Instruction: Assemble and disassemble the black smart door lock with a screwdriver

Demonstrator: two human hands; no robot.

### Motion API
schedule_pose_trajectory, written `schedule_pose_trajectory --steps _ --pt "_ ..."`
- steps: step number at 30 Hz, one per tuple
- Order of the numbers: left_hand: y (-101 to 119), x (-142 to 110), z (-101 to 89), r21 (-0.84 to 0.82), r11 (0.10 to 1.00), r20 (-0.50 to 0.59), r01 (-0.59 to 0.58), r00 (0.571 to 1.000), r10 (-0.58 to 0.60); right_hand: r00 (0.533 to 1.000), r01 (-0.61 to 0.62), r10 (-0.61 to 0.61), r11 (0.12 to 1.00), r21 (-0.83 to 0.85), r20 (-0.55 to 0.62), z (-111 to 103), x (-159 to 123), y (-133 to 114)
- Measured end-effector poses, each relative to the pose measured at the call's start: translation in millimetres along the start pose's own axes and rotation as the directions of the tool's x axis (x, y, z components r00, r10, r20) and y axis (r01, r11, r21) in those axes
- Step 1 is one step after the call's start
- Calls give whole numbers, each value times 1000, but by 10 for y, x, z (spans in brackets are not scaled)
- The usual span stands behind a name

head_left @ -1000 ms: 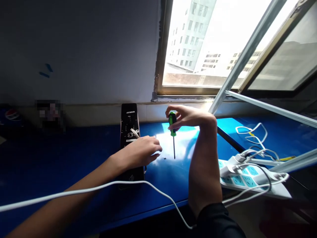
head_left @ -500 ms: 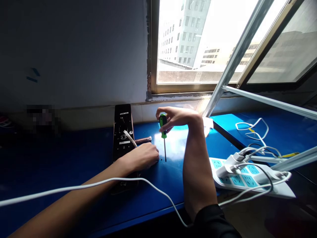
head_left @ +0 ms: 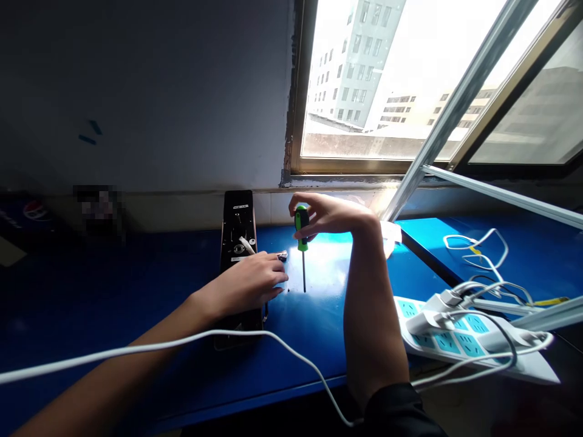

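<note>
"Above the bench (head_left: 319,328), how is the screwdriver (head_left: 303,247) held?"

"By the right hand (head_left: 334,213): fingers closed around the handle, shaft pointing straight down below them. This upright grip probably keeps the tip in line and visible past the fingers. Whether the tip touches the bench cannot be told."

"State of the left hand (head_left: 257,276)?"

"Fingers bent and parted; nothing shows between them. The hand spans the black unit (head_left: 237,227), which extends beyond the left fingers, toward the wall. Its lengthwise placement likely keeps it within reach. Whether the palm bears on it is hidden."

"Which items lie nearest the fingers?"

"One dark speck (head_left: 288,290), too small to identify, sits between the left fingers and the screwdriver tip. The brightly lit surface presumably makes it easier to see. Just beyond the left fingers, one metal end (head_left: 282,256) shows."

"And the cabling?"

"The white cord (head_left: 223,332) runs on the near side of the left fingers. The power strip (head_left: 449,343) lies well right of the right fingers, apparently to leave working room."
</note>
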State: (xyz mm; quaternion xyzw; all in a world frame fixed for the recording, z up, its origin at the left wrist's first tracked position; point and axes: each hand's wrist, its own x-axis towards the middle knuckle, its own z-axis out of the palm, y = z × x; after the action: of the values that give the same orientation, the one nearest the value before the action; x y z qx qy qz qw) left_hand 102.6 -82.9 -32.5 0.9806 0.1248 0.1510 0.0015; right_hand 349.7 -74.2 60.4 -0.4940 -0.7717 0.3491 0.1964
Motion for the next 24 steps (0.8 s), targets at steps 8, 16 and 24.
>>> schedule_pose_trajectory --steps 8,16,24 --pt "-181 -552 2 -141 990 -415 -5 908 -55 914 400 -383 907 133 -134 155 48 -326" --pt "-312 -741 178 -155 987 -483 36 869 -108 867 478 -440 867 139 -235 344 243 -448" --pt "-286 -757 179 -293 945 -456 148 847 -274 824 510 -476 859 37 -309 373 277 -474"
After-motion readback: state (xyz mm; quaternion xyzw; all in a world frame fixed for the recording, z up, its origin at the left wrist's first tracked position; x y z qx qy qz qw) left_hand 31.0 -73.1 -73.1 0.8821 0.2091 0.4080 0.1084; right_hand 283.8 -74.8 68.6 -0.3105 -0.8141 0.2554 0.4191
